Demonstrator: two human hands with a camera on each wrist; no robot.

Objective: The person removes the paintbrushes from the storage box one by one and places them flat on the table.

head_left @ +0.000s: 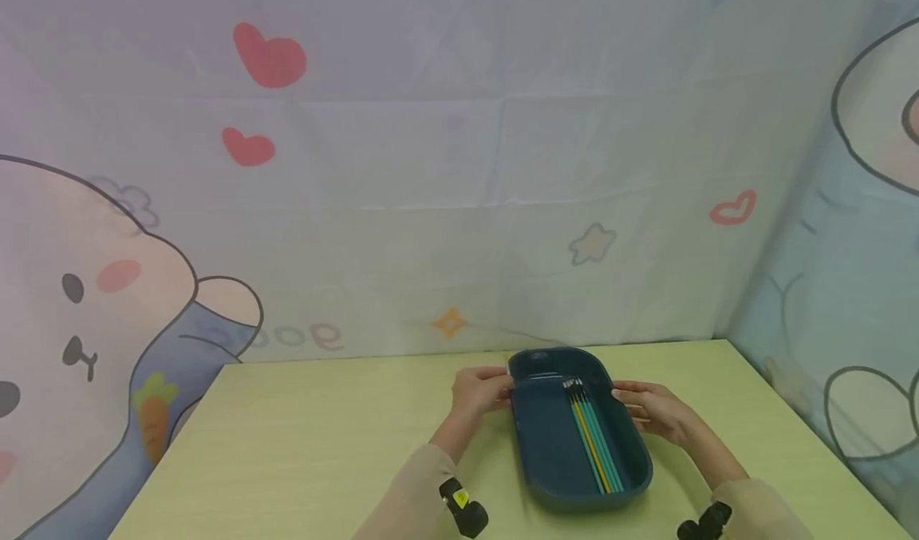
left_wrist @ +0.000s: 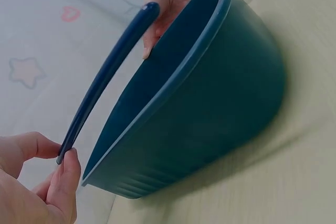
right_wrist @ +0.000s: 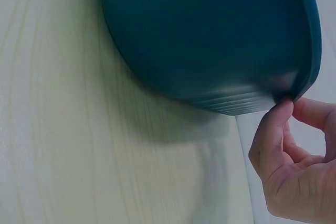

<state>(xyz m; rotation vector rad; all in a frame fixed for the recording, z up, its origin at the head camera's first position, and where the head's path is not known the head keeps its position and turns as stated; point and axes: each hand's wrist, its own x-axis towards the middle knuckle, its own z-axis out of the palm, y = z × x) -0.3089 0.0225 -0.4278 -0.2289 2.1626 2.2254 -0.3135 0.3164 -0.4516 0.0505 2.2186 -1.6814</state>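
A dark teal container (head_left: 542,444) stands on the table, its long side running away from me; the left wrist view shows its outer wall (left_wrist: 210,93). Inside lie several thin green sticks and a yellow one (head_left: 590,436), like pencils or brushes, side by side. At the far left edge, my left hand (head_left: 475,392) pinches the end of a dark blue curved handle (left_wrist: 102,80) between thumb and fingers (left_wrist: 65,174). On the opposite side my right hand (head_left: 656,412) pinches the container's rim; the right wrist view shows its thumb and fingertips at the rim's corner (right_wrist: 310,77).
The pale yellow-green table (head_left: 316,444) extends on both sides of the container. Behind it hangs a light cloth (head_left: 402,157) printed with hearts, a star and a cartoon animal, and another printed cloth (head_left: 861,285) hangs at the right.
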